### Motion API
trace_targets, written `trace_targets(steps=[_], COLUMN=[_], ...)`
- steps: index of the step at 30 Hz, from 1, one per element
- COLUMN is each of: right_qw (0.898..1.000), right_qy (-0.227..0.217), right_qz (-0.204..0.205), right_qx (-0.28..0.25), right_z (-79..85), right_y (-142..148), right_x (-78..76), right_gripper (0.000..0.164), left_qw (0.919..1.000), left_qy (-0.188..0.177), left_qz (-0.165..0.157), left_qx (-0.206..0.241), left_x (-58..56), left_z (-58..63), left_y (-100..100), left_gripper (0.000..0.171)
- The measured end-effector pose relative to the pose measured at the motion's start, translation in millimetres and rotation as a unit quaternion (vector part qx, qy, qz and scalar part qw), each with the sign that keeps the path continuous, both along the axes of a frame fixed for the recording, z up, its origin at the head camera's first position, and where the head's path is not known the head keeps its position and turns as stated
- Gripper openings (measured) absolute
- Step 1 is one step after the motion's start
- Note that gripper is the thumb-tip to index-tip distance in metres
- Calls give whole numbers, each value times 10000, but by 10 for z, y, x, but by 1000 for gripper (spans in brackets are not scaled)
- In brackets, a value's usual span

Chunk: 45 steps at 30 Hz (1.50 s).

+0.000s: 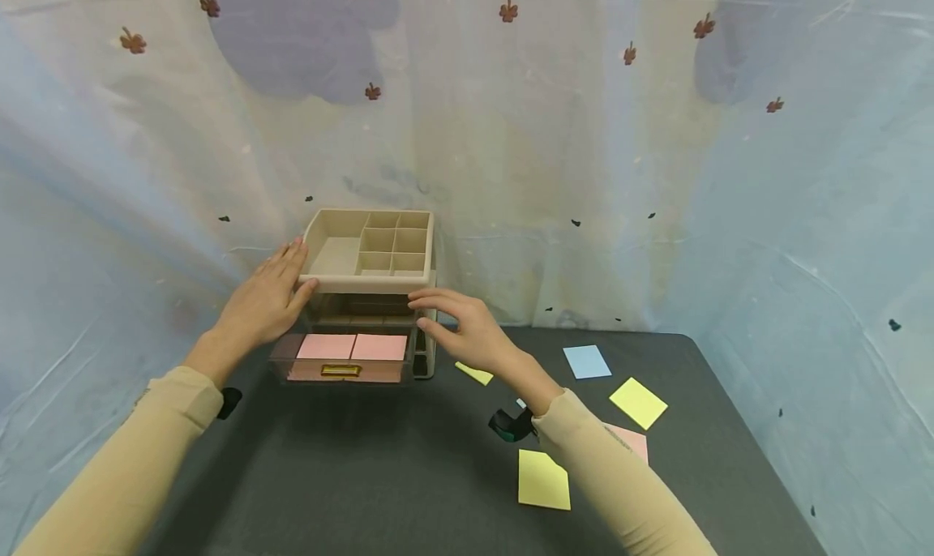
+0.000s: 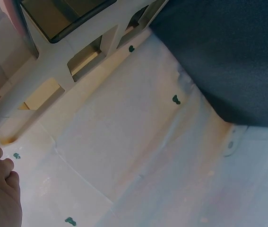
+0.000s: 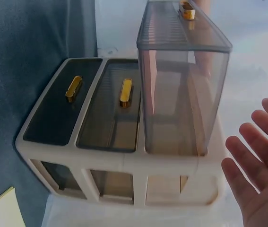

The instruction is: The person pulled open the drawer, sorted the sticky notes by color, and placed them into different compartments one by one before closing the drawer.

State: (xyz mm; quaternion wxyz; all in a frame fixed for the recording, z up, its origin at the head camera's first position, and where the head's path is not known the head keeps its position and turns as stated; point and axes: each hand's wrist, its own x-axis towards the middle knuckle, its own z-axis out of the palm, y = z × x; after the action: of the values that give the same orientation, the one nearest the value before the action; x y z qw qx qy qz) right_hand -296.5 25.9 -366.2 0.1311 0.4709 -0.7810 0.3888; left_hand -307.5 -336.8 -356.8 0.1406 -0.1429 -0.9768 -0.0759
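Observation:
A cream desk organizer (image 1: 356,284) with a divided top tray stands at the back of the table. Its clear top drawer (image 1: 379,373), with a gold handle, is pulled out and holds two pink note pads (image 1: 326,347). My left hand (image 1: 266,297) rests against the organizer's upper left side, fingers extended along it and thumb at the front edge. My right hand (image 1: 467,329) is by the organizer's right side with fingers spread and nothing in them. In the right wrist view, two lower drawers (image 3: 108,113) with gold handles are closed.
On the dark table (image 1: 350,475) to the right lie a blue note (image 1: 587,361), a yellow note (image 1: 638,403), another yellow note (image 1: 543,481), a pink note (image 1: 629,440) partly under the right sleeve, and a yellow one (image 1: 474,373) near the organizer. A patterned curtain (image 1: 547,175) hangs behind.

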Motion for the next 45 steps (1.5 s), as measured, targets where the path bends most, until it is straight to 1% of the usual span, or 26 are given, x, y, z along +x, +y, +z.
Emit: trace_targets(steps=[5,12,17,20,24,29,34,41,43,45], right_qw=[9994,9974,9954,9928,9867,9786,9688,9539,9495,9473], right_qy=[-12,-376,-417,-531,-782,-771,-941,-1003,-1035,-982], right_qz=[-220,-486,-655,-854,-1191,-1737,-2162,-2798,-2942,-3039], right_qx=[-250,-380,-553,-658,-779,-790,-765,-425,-342,-249], right_z=[-66,-142,-227,-290,-383,-550,-730,-1031,-1114,-1186], right_y=[185,462,704,862,1076,1356,1628,1981,2074,2159], right_x=[8,7,-11,-6,40,97,162,279,322,367], right_gripper=[32,31,30,30,29,28,28,28,28,28], left_qw=[10000,10000,10000,10000,10000,9999,10000,9999,9999,9999], left_qy=[21,26,23,17,4,26,53,66,65,54], left_qz=[-6,65,48,56,54,23,3,-14,-17,-23], left_qx=[-1,-20,-60,-67,-70,-96,-79,-115,-118,-105], left_x=[-8,17,13,8,2,3,13,14,9,3], left_z=[-9,7,10,10,11,6,0,6,8,9], left_y=[-2,-25,-29,-26,-15,2,3,1,2,4], left_gripper=[76,76,76,77,76,76,75,75,75,76])
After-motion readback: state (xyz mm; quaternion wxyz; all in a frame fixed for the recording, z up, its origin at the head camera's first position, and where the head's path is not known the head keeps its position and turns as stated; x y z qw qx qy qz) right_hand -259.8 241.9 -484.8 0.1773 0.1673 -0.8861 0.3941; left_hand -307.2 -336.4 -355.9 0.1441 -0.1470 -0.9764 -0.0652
